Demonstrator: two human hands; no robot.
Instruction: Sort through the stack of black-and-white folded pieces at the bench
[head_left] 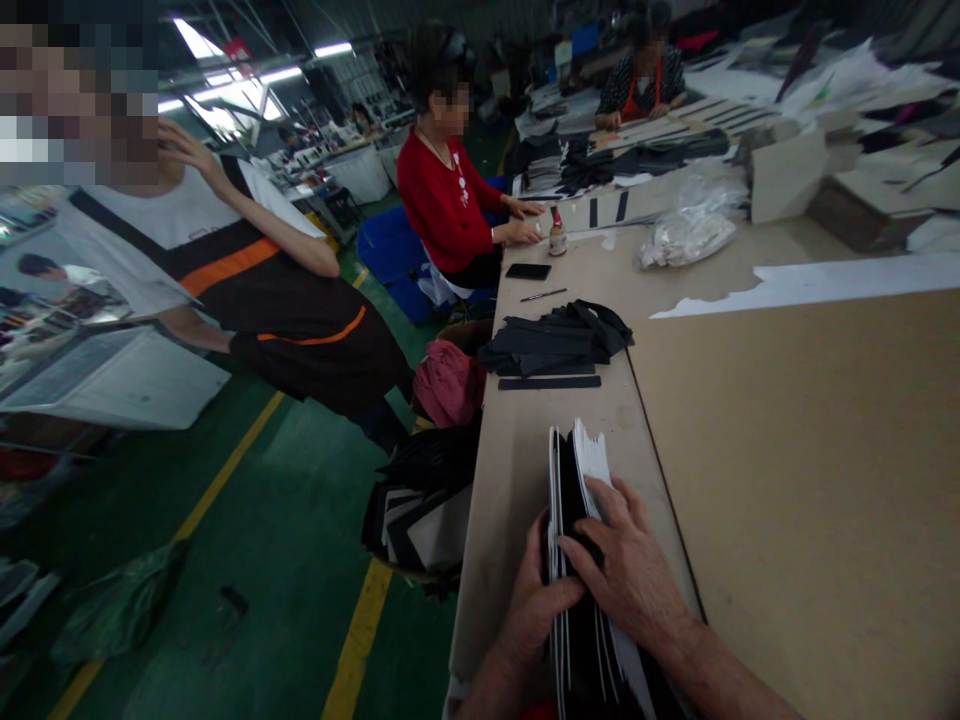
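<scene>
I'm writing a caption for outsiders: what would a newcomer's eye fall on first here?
Probably the stack of black and white sheets at lower centre, between the left hand and right hand. Next, perhaps, the bright red top beyond, at the table's left edge. Orange bands on a dark apron also stand out at left.

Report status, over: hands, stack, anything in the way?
Left grip, right grip: both on the stack. Black and white layers, near end out of frame. Dark strips beyond, apart from it; no obstruction seen.
</scene>
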